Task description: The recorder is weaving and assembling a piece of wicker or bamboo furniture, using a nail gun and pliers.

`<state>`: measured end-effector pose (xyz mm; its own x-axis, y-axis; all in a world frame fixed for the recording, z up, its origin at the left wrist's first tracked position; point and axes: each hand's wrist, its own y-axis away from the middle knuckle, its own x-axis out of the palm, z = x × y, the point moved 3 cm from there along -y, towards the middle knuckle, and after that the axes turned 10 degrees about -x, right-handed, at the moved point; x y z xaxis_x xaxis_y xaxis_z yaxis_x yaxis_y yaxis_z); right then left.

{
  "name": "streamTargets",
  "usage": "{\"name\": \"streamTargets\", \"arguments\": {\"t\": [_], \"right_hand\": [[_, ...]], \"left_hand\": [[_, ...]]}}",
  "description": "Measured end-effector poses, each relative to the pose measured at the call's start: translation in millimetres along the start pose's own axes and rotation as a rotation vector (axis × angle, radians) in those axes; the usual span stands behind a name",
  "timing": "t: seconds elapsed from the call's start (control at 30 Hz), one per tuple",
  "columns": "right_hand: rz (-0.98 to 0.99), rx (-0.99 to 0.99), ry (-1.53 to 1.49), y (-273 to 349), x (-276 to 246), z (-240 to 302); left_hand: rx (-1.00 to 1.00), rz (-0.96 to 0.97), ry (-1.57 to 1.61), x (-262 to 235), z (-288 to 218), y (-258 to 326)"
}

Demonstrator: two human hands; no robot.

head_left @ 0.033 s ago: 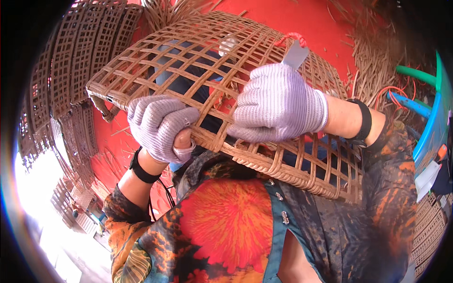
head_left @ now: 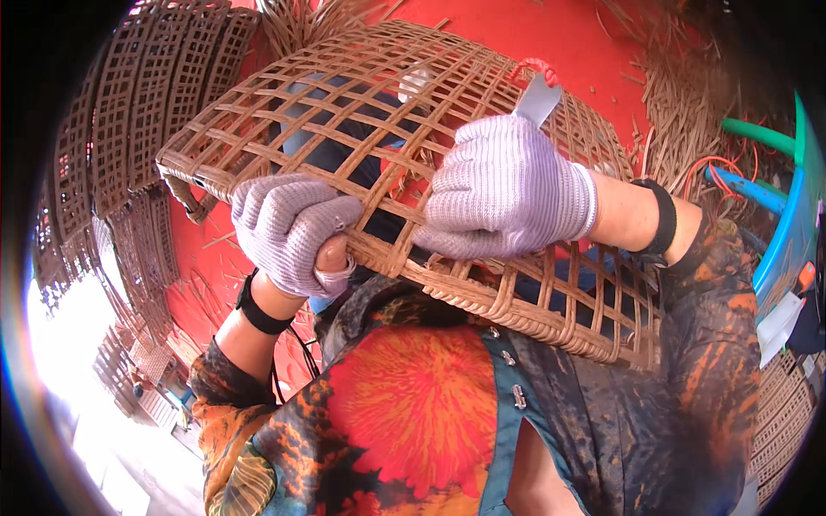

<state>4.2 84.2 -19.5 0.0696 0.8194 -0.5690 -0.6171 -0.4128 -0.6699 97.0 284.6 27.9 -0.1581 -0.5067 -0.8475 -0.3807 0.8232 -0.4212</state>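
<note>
A brown woven lattice basket (head_left: 490, 301) lies tilted across my lap, its open grid facing up and its thick braided rim toward my chest. My left hand (head_left: 297, 228), in a pale ribbed knit glove, is closed round the near edge, thumb toward me and thumb tip bare. In a matching glove, my right hand (head_left: 512, 189) makes a fist just above the lattice near the middle of that edge. A flat grey metal tool (head_left: 539, 101) sticks out from the top of this fist, with a red cord (head_left: 535, 67) at its end. The rest of the tool is hidden in the fingers.
Stacked brown lattice panels (head_left: 129, 112) stand at the far left. Bundles of loose strips (head_left: 680, 120) lie on the red floor (head_left: 594, 43) at the upper right. Blue and green plastic furniture (head_left: 785, 224) is at the right edge, with more woven pieces (head_left: 779, 430) below it.
</note>
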Motion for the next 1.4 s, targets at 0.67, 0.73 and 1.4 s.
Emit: {"name": "streamTargets", "arguments": {"t": [0.67, 0.73, 1.4], "right_hand": [[-0.061, 0.113, -0.205, 5.9, 1.4, -5.5], [-0.052, 0.128, -0.251, 4.3, 0.8, -3.0], [-0.094, 0.145, -0.111, 6.3, 7.3, -0.6]], "left_hand": [[-0.028, 0.021, -0.020, -0.1, 1.2, 2.6], [-0.012, 0.029, -0.023, -0.8, -0.1, 2.2], [-0.037, 0.076, -0.080, -0.6, -5.3, 1.1]]}}
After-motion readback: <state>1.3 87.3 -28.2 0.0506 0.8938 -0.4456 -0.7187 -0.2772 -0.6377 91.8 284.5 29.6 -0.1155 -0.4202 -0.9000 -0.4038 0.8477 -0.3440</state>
